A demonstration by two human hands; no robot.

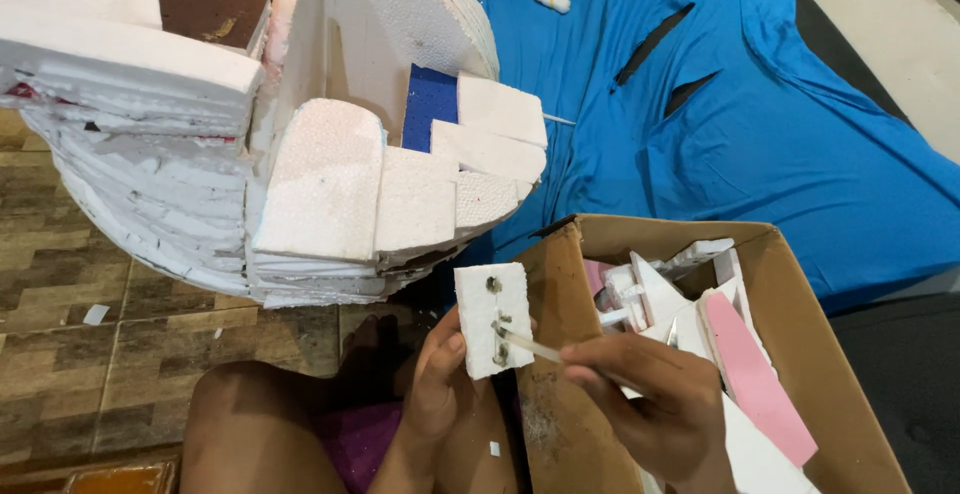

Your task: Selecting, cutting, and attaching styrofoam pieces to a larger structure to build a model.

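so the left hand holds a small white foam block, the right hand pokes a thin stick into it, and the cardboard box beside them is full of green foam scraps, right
Not quite. The head view shows the left hand holding the small white foam block and the right hand holding the thin stick to it, but the cardboard box holds white and pink foam scraps, not green.

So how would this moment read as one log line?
left hand: holds small foam block | right hand: pokes thin stick into block | beside: cardboard box of foam scraps

Foam scraps (755, 374) in box (850, 414)
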